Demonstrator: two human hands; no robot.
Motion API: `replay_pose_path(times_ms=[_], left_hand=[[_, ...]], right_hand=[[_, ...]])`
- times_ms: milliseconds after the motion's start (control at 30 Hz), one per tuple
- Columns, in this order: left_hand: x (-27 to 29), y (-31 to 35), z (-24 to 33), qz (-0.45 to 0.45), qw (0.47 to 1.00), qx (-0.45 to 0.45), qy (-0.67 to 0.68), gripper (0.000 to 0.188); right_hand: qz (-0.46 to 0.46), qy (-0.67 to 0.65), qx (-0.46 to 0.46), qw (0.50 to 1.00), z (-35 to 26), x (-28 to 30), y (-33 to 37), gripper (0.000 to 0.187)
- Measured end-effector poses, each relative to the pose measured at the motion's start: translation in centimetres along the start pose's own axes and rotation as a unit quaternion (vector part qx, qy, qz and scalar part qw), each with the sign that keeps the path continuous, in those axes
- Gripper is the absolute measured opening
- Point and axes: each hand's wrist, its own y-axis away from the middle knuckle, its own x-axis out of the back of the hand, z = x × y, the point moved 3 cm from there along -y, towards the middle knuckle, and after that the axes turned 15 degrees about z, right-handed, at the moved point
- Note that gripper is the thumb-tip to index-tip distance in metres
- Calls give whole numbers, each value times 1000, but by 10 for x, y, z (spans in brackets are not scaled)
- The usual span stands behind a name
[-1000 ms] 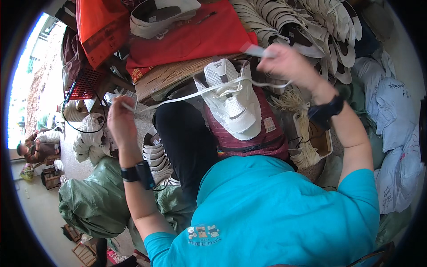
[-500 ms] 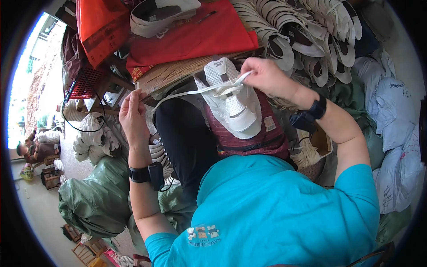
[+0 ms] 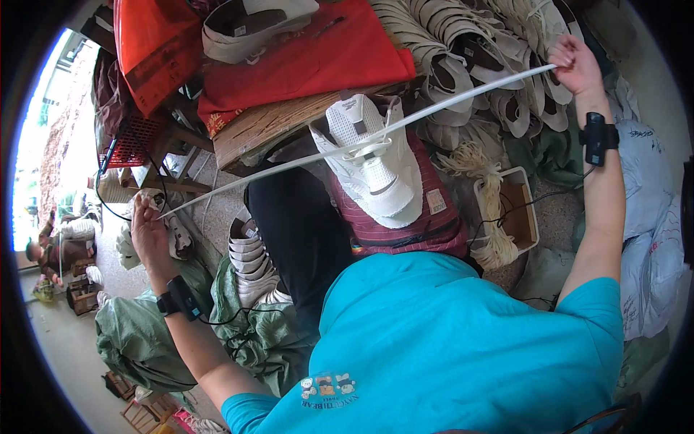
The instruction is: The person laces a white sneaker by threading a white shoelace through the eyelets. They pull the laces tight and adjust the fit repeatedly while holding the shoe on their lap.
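A white shoelace runs taut in a straight slanting line between my two hands. My left hand pinches one end at the left, low beside the stools. Far out at the upper right, my right hand grips the other end in closed fingers. The lace passes over a white shoe upper, through or across its throat; exactly how it is threaded there I cannot make out. The upper lies tongue-end away from me on a maroon striped cloth over my lap.
Ahead is a wooden bench with a red cloth and another pale upper. Rows of stacked uppers fill the back right. A bundle of laces hangs over a box. Green sacks lie left; another person sits farther off.
Both hands have moved widely apart, the left down and leftward, the right up and rightward. The lace, slack before, is now stretched straight. The shoe upper has barely shifted.
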Motion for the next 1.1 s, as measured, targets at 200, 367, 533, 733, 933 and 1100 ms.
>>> replay_pose_path(times_ms=[200, 367, 533, 733, 933, 1100], left_hand=[[62, -43, 9, 61, 997, -14, 55, 23], [-47, 44, -32, 128, 984, -93, -84, 20], [-154, 145, -91, -67, 963, -146, -216, 14], [-236, 237, -121, -318, 789, -383, -361, 12], [-249, 244, -140, -307, 786, -403, -355, 18], [-260, 244, -137, -320, 773, -403, -372, 15]], right_hand=[[88, 25, 97, 991, -28, 31, -14, 21], [130, 185, 178, 958, 21, 13, 12, 23], [-22, 356, 113, 927, 118, -43, 63, 20], [-231, 455, 49, 859, 206, -109, 124, 21], [-282, 487, 238, 792, 231, -132, 131, 26], [-324, 591, 296, 677, 234, -149, 134, 25]])
